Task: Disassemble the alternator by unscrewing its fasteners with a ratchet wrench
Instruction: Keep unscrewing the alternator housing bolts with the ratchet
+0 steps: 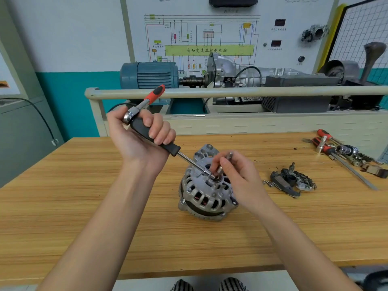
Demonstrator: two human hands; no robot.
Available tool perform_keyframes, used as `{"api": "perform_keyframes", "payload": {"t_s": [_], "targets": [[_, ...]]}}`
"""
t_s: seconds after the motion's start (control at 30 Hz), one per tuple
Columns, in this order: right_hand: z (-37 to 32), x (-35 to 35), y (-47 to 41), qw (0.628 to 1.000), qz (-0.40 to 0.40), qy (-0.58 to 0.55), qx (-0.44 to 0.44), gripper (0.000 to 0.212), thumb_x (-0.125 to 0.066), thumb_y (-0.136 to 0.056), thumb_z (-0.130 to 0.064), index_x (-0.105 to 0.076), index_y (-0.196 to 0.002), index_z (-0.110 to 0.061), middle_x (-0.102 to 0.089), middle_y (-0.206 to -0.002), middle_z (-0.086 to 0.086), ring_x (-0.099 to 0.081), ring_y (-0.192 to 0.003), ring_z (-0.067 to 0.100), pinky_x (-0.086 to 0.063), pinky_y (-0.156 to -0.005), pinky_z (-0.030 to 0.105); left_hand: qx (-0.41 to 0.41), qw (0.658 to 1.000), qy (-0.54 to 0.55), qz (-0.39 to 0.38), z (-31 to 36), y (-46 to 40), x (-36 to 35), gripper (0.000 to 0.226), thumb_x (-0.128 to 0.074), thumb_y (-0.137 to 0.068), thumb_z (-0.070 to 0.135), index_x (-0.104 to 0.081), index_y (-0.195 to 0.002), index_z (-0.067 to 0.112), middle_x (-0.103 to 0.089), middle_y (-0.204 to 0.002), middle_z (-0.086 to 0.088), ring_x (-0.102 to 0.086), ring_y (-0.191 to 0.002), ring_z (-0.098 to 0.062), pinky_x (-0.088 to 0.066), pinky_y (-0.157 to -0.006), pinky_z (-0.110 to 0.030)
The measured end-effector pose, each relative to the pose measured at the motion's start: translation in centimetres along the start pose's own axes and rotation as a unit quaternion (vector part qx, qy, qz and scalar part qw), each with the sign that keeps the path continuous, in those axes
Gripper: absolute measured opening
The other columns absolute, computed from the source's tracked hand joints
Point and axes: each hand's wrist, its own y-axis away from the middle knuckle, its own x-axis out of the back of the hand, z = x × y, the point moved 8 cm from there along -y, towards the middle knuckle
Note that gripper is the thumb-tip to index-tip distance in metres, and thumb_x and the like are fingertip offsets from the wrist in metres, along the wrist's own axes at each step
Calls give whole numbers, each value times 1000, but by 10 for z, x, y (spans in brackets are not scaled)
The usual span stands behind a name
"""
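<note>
Striped shoes [210, 285] show at the bottom edge, just below the front rim of the wooden desk [105, 217], which fills most of the view. Behind the desk stands a training rig with a blue electric motor [150, 74] coupled to a grey gearbox [235, 70], backed by a wiring-diagram board [201, 38]. Two bare forearms reach in from below toward the desk's middle. There the alternator [206, 192] sits on the wood, its slotted silver housing facing up and copper windings visible through the openings.

The left hand [139, 136] is raised above the desk to the left of the alternator, its fingers curled round the black handle of a socket driver [159, 141]; the driver's thin steel shaft slants down to the right and its socket end meets the hub at the top of the alternator. A ratchet wrench [147, 101] with a red and black grip is attached at the driver's upper end and points up and away. The right hand [237, 175] rests at the alternator's top, fingertips pinching a small metal bit [225, 162] beside the socket.

To the right lie a removed rectifier part [294, 181], a few small screws [270, 183], and farther back a cluster of red-handled tools [336, 148].
</note>
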Motion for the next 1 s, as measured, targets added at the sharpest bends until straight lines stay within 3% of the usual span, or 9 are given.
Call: {"api": "perform_keyframes", "payload": {"t_s": [0.13,0.27,0.33,0.43,0.57,0.67,0.8,0.87,1.0], "targets": [[-2,18,-1,1000,0,-1,-7,27,-38,-101,-9,-61,-103,-23,-53,-71,-16,-51,-73,7,-44,-72,18,54,997,17,-48,-31,-7,-17,29,-39,-75,41,-39,-61,16,-29,-50,3,-25,-43,-12,-27,-44,-25],[1,26,-1,1000,-18,12,-13,17,-46,-98,-30,-63,-99,-29,-59,-86,-14,-55,-83,9,-44,-77,26,114,989,25,-89,-70,-12,-33,26,-38,-78,38,-45,-69,14,-35,-59,3,-31,-51,-12,-31,-51,-24],[0,34,-1,999,-13,28,15,14,-54,-92,-37,-65,-94,-29,-57,-78,-23,-50,-74,-1,-38,-72,18,133,986,21,-100,-88,-14,-39,23,-41,-76,37,-45,-74,14,-37,-63,3,-34,-58,-13,-34,-59,-25],[9,53,0,999,22,38,28,9,-61,-91,-21,-68,-86,-25,-59,-75,-18,-48,-73,3,-39,-74,31,159,981,2,-115,-111,-19,-44,23,-44,-75,36,-47,-78,14,-45,-70,2,-45,-69,-15,-39,-71,-29],[26,81,3,995,85,51,11,15,-65,-87,-8,-72,-90,-21,-67,-88,-7,-52,-90,7,-36,-79,19,218,968,-40,-116,-137,-25,-42,23,-47,-77,33,-55,-79,12,-57,-86,-3,-54,-82,-18,-39,-82,-35],[37,97,4,989,128,72,7,17,-67,-85,-7,-72,-87,-23,-67,-81,1,-51,-89,16,-36,-78,21,266,959,-23,-96,-151,-29,-38,21,-51,-80,27,-54,-86,8,-54,-91,-6,-54,-87,-20,-40,-90,-33],[52,110,4,986,138,97,-1,10,-68,-85,-8,-75,-90,-13,-68,-82,5,-51,-87,21,-36,-78,21,288,953,-34,-87,-162,-35,-32,36,-53,-84,24,-49,-118,13,-56,-88,2,-56,-88,-16,-40,-88,-34],[58,115,4,986,138,95,-10,10,-68,-85,-9,-75,-89,-15,-68,-84,4,-51,-89,21,-36,-79,21,299,943,-106,-97,-166,-37,-27,30,-56,-84,28,-55,-112,17,-59,-87,5,-56,-89,-13,-39,-87,-35],[70,121,6,990,106,76,-44,12,-66,-84,-24,-68,-91,-33,-64,-86,-12,-50,-89,10,-38,-78,23,306,927,-191,-102,-171,-37,-21,20,-58,-84,30,-72,-76,19,-64,-82,3,-61,-81,-13,-40,-87,-37]]}}
